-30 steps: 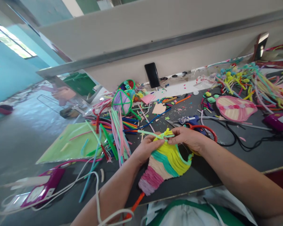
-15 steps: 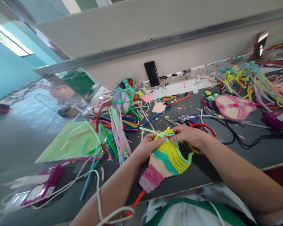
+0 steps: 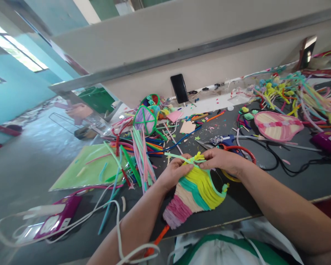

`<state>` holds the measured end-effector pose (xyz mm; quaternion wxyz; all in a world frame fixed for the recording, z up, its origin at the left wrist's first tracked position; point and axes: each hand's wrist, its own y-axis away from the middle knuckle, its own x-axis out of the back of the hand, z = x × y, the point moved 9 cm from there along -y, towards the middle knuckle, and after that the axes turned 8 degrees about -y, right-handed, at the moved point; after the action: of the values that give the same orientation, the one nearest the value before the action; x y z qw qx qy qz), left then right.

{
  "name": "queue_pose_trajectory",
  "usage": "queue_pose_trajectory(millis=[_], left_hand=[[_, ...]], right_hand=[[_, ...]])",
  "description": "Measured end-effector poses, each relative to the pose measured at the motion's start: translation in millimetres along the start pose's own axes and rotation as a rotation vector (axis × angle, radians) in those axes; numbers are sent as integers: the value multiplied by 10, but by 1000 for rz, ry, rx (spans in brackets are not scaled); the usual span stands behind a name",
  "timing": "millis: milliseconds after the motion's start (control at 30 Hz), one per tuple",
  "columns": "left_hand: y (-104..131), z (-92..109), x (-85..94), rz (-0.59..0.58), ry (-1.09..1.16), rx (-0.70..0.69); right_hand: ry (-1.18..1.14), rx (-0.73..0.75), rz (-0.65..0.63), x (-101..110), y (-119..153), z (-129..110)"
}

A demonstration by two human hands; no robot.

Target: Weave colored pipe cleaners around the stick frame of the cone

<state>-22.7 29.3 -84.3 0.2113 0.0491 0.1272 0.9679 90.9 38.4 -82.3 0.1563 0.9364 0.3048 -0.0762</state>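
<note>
Near the table's front edge lies a striped pipe-cleaner craft [image 3: 201,189] in yellow, teal, cream, pink and lilac, with an orange stem at its lower end. My left hand [image 3: 174,173] grips its upper left corner between thumb and fingers. A mint-green pipe cleaner [image 3: 173,156] runs across that corner, its free end pointing left. Opposite, my right hand [image 3: 219,160] pinches the same corner by the yellow tuft, where the mint pipe cleaner meets it. The right fingertips are partly hidden behind the craft.
Orange-handled scissors [image 3: 237,148] and a blue glue gun [image 3: 223,140] lie beyond my right hand. Pipe cleaners [image 3: 142,158] are heaped at left. A pink oval craft [image 3: 278,126] rests at right. A phone [image 3: 179,88] leans at the back. A white cable [image 3: 117,224] crosses by my left forearm.
The view has shifted slightly, so the scene sits a little lower and further right. The mint pipe cleaner's right end, which showed by my right fingertips, is now mostly tucked behind them.
</note>
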Motion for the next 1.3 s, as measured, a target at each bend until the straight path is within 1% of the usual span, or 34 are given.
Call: queue_pose_trajectory(millis=[133, 267, 433, 533, 667, 867, 1033, 1067, 1167, 1233, 1300], left_hand=[[-20, 3, 41, -10, 10, -31], [-42, -8, 103, 22, 11, -64], [-51, 2, 101, 8, -4, -112], [-55, 5, 134, 35, -44, -141], [-58, -9, 140, 51, -86, -151], [-59, 10, 165, 82, -114, -153], [-40, 114, 206, 34, -167, -146], [-33, 154, 242, 55, -162, -164], [-6, 257, 360, 168, -116, -225], [2, 274, 364, 195, -87, -232], [-1, 261, 325, 190, -44, -214]], right_hand=[[-5, 3, -36, -55, 13, -32], [-6, 1, -5, -45, 6, -18], [-68, -10, 3, -45, -15, 14], [-100, -24, 3, -38, -18, 29], [-123, -39, 17, -43, -16, 51], [-192, -36, 86, -48, -39, 73], [-220, -60, 112, -34, -32, 84], [-229, -69, 107, -39, -28, 90], [-250, -87, 76, -86, -27, 104], [-239, -85, 51, -135, -34, 106], [-212, -86, 34, -188, -43, 115]])
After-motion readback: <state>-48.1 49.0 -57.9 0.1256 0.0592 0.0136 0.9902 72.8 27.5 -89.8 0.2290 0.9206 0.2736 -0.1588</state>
